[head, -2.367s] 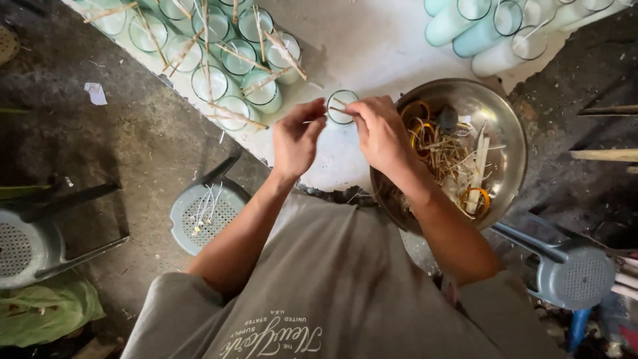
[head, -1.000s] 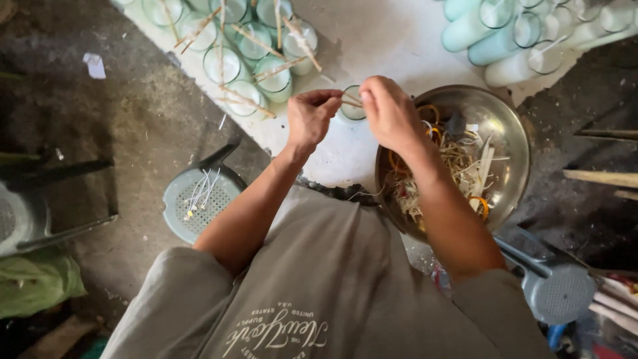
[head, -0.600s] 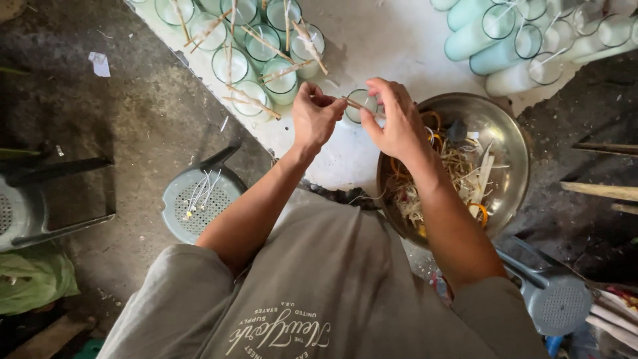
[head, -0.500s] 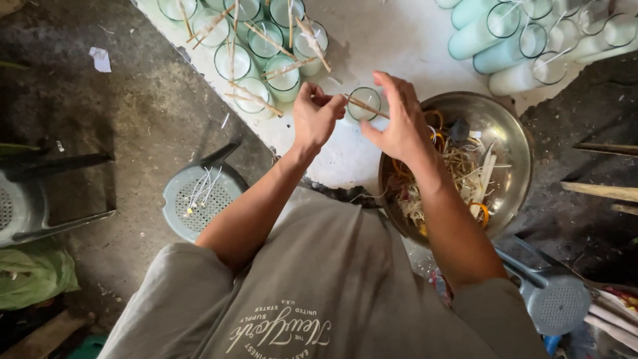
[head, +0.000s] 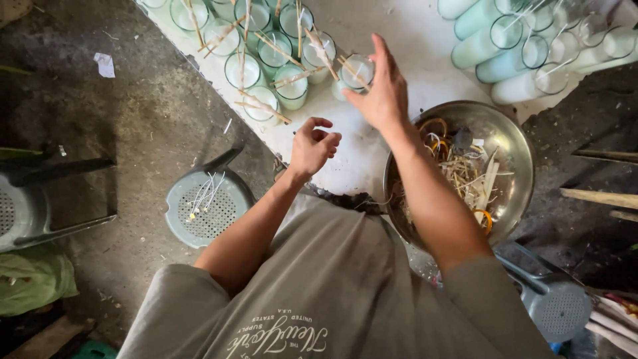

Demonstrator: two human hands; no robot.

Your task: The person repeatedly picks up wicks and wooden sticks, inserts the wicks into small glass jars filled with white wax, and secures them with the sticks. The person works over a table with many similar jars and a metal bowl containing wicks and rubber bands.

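The right hand (head: pixel 382 93) is reaching out over the white tabletop (head: pixel 412 40), its fingers spread and wrapping around a small glass candle jar (head: pixel 355 72) that is standing at the near edge of a cluster of upright jars (head: pixel 259 50). Thin wooden sticks (head: pixel 266 106) are lying across the rims of those jars, and one is crossing the mouth of the jar under the right hand. The jars are filled with pale, whitish-green wax and are sitting close together, many touching.

The left hand (head: pixel 312 145) is hovering lower and nearer the body, its fingers curled loosely inward and holding nothing that can be made out. It is well apart from the jar.

Just beside the right forearm a round metal bowl (head: pixel 515 143) is resting at the tabletop's edge, holding pale straw-like strips and a few orange rings. At the upper right a second group of jars (head: pixel 525 43) is lying on its side, pale blue-green and white, mouths facing the camera.

On the dark floor to the left a round grey perforated stool (head: pixel 206 206) is carrying a few white wicks with small metal bases. A small white scrap of paper (head: pixel 104 64) is lying on the floor further up, and a green bag (head: pixel 30 279) is sitting at the lower left.
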